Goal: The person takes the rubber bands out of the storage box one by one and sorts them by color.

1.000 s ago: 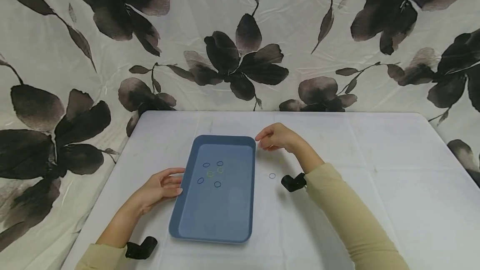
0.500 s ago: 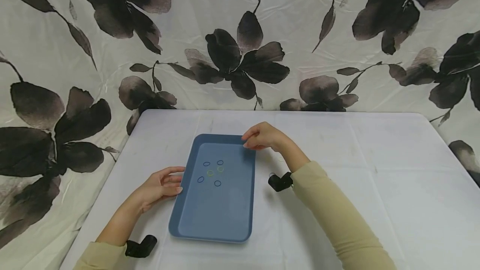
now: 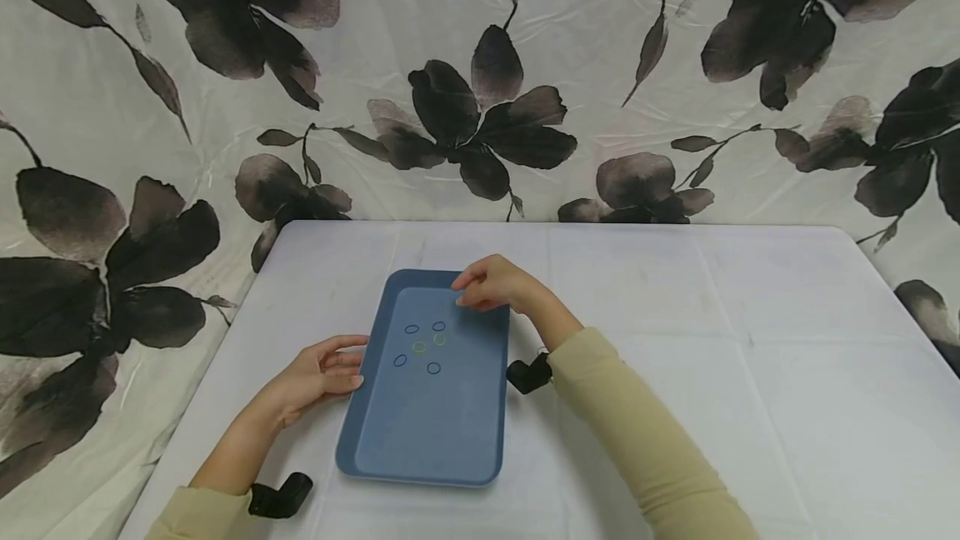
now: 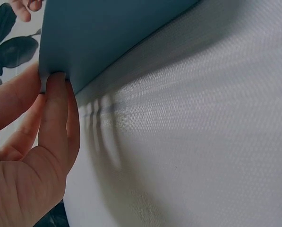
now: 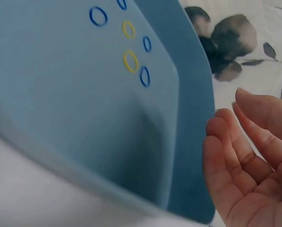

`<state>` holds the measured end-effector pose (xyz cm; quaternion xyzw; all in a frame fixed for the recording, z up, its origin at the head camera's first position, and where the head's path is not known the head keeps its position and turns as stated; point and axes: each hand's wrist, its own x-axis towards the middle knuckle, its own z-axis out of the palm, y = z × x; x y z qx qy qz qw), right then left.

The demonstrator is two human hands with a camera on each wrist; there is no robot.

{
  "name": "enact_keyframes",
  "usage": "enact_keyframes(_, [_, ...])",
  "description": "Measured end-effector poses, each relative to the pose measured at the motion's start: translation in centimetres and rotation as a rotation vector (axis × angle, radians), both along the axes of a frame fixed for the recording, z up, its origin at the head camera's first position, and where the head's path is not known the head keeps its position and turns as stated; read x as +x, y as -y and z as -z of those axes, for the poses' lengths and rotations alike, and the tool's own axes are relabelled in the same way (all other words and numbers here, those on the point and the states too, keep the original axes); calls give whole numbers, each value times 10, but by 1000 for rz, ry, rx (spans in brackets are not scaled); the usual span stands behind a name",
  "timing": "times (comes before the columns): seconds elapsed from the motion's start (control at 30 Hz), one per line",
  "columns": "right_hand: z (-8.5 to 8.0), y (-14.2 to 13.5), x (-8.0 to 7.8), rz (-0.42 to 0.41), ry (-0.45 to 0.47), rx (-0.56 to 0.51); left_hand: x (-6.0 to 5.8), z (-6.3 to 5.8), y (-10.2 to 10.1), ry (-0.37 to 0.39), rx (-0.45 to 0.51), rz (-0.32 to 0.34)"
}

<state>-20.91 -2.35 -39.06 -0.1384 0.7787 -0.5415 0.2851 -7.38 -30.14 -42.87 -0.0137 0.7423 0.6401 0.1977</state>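
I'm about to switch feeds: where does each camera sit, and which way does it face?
Head: worn on head, facing forward and down at the blue tray; left hand, right hand, sleeves show.
Left wrist: worn there, facing past left hand to the tray's edge; right-hand fingertips show top left.
Right wrist: worn there, facing across the tray; right hand shows lower right.
Shared by head and right wrist: four blue rings, two yellow rings.

The left wrist view's top edge cuts off the blue tray (image 4: 103,33).
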Motion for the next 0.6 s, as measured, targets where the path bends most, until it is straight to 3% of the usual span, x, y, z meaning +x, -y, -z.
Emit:
enact_keyframes(0.3, [15, 21, 8, -54, -42, -18, 0, 0, 1, 0, 13, 11])
enact_keyframes(0.6, [29, 34, 11, -1, -81, 33, -1, 0, 0, 4, 14, 15])
